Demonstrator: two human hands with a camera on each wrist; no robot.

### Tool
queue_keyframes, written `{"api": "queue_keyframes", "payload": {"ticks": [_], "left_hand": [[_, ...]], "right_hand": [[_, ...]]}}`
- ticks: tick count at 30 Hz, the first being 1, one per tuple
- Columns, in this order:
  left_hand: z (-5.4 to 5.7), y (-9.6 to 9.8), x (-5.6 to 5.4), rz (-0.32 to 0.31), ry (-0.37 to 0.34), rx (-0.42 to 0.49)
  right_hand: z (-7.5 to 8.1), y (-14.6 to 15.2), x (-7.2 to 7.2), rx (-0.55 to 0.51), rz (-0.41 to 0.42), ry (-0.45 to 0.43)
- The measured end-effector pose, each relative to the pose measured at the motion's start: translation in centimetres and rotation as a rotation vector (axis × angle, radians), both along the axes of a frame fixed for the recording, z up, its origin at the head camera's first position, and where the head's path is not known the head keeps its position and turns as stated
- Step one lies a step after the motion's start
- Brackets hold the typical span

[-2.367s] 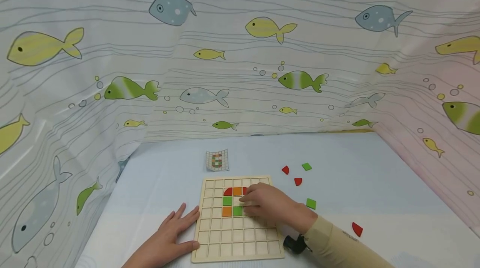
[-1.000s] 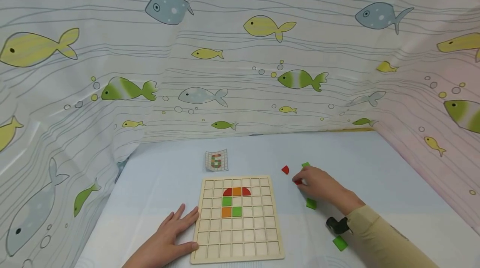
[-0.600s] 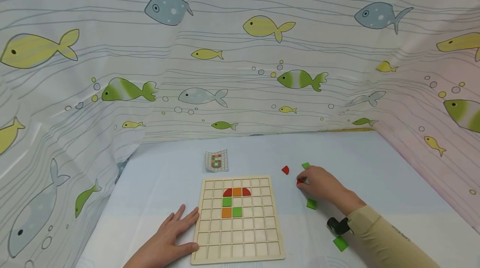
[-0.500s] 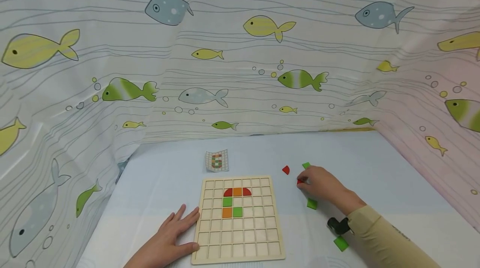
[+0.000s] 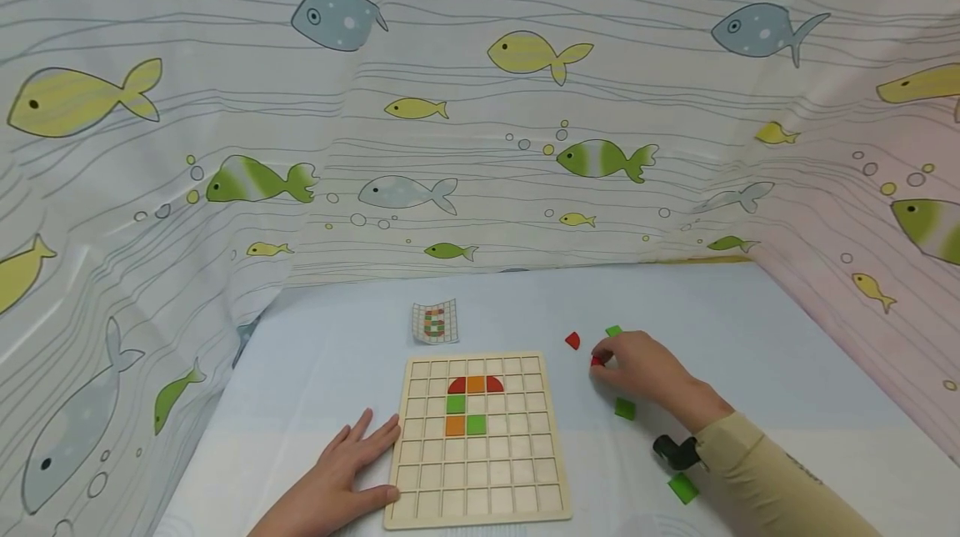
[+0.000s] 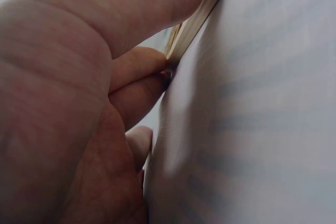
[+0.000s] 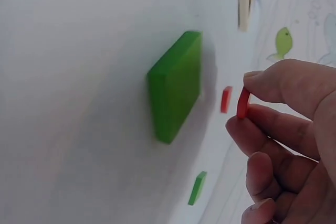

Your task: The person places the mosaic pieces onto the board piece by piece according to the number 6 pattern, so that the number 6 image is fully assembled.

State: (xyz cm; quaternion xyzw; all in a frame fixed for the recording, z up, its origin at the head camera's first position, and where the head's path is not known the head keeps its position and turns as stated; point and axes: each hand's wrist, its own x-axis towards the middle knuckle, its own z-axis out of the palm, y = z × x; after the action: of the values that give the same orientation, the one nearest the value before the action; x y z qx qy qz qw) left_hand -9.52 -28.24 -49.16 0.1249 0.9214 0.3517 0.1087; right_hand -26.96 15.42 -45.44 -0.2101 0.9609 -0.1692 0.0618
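R hand (image 5: pixel 637 368): pinching red pc (image 7: pixel 243 102) btwn thumb + fingers, R of board (image 5: pixel 476 474) | L hand (image 5: pixel 340 468): fingers spread, touching board's L edge | set pcs (image 5: pixel 455 404) in board: 2 red, 2 orange, 2 green | tabletop (image 5: pixel 330 353), R side: spare red pc (image 5: pixel 573 340), 3 green pcs (image 5: pixel 683 489) | grid card (image 5: pixel 434 322) behind board

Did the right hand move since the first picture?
Yes, the right hand moved right: it was over the wooden board, now it pinches a red piece past the board's right edge.
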Motion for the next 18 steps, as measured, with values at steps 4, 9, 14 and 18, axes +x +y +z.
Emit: {"api": "queue_keyframes", "payload": {"ticks": [4,9,14,18], "left_hand": [[0.0,0.0,0.0,0.0,0.001,-0.002],[0.0,0.0,0.0,0.004,-0.019,0.009],[0.0,0.0,0.0,0.004,-0.015,0.011],[0.0,0.0,0.0,0.002,-0.004,0.002]], "right_hand": [[0.7,-0.6,0.5,-0.02,0.017,0.013],[1.1,-1.4,0.9,-0.051,0.051,0.033],[1.5,-2.5,1.4,-0.074,0.098,0.057],[1.8,-3.4,2.0,-0.078,0.116,0.054]]}}
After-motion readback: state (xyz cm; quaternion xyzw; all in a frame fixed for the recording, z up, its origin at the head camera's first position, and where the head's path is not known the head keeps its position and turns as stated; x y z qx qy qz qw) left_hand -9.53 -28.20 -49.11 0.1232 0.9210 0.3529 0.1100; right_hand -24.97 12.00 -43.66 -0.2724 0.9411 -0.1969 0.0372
